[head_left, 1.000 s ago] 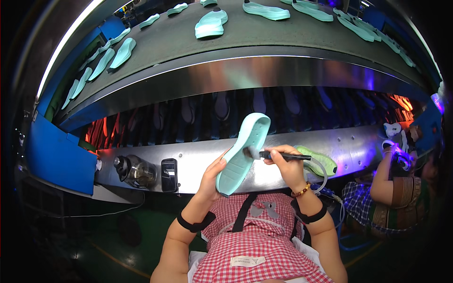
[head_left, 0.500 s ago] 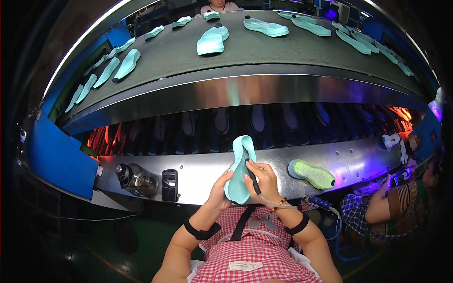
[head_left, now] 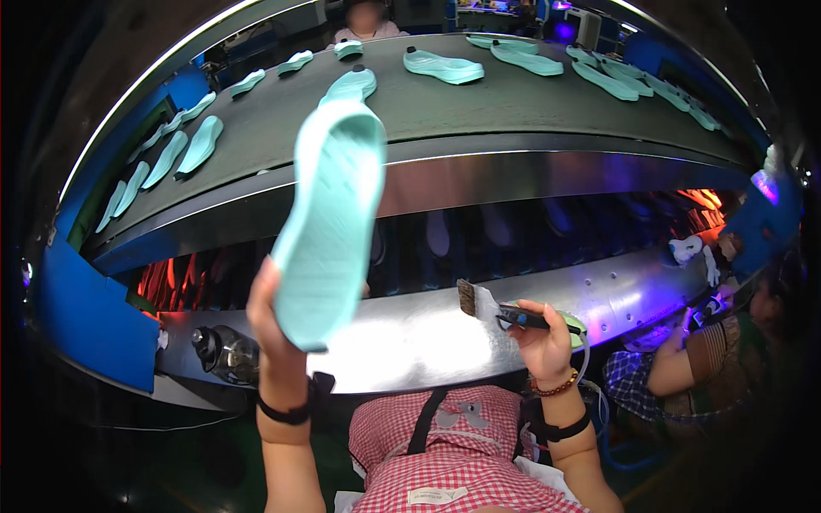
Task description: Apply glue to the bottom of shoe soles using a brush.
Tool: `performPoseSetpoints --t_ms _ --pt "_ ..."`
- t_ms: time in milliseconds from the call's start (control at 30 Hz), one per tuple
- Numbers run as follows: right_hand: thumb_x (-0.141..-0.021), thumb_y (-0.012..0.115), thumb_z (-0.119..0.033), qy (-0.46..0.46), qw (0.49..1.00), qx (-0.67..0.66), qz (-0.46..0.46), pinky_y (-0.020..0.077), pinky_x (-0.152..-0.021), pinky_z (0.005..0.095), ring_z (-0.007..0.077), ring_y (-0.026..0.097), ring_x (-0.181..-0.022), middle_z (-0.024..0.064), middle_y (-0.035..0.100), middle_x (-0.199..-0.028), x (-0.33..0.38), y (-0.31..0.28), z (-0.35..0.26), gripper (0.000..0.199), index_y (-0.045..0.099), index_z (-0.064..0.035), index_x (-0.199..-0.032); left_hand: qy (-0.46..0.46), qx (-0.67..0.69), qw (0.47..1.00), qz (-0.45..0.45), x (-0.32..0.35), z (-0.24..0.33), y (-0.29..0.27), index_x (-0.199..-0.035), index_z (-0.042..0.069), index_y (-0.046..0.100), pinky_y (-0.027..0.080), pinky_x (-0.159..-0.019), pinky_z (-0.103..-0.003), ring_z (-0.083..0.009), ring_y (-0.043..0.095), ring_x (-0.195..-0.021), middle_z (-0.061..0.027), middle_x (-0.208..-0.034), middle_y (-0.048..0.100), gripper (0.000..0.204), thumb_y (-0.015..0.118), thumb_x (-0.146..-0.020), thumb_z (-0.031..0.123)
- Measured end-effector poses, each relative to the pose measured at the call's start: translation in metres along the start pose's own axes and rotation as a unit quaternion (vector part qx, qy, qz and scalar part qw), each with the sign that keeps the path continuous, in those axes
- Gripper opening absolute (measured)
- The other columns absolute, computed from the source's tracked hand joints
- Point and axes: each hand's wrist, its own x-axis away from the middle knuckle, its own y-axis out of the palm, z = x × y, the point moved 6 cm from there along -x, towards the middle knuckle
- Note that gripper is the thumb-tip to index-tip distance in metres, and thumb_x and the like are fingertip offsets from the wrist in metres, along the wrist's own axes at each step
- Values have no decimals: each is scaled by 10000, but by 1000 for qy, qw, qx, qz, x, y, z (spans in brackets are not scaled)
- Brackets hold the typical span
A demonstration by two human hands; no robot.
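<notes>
My left hand [head_left: 265, 309] is closed on the edge of a turquoise shoe sole [head_left: 332, 227]. The sole is raised high and tilted upright, its hollow inner face showing, and it blocks part of the belt behind. Off to the right, my right hand [head_left: 547, 340] grips the black handle of a flat brush [head_left: 487, 305] with dark bristles pointing left and a pale section behind them. A clear tube runs from the handle past my wrist. Mostly hidden behind that hand is a yellow-green sole [head_left: 576, 326] on the metal ledge.
A dark conveyor belt [head_left: 265, 128] carries several turquoise soles. Under it, a lower level with dark soles glows red at both ends. A dark bottle [head_left: 224, 354] stands on the metal ledge [head_left: 402, 342] at left. One person is across the belt; another [head_left: 684, 368] sits at right.
My left hand has lifted the sole up and left, away from my body. My right hand has moved right with the brush, apart from the sole. The phone is now hidden.
</notes>
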Motion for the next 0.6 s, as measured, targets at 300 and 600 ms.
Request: performPoseSetpoints --t_ms 300,600 --pt "-918 368 -297 56 996 -36 66 456 -781 299 219 552 -949 179 568 -1070 2 -18 16 424 525 61 -1082 141 152 916 344 -153 44 -92 -1345 -39 123 188 -1054 -412 -328 252 -1275 -192 -1396 195 725 391 -851 420" --pt "-920 364 -355 78 990 -51 108 437 -757 287 191 543 -945 136 571 -1068 3 -33 22 458 507 33 -1119 158 -726 647 169 -196 22 -42 -1050 -20 531 330 -937 -385 -378 412 -1118 -224 -1156 482 417 590 -757 272"
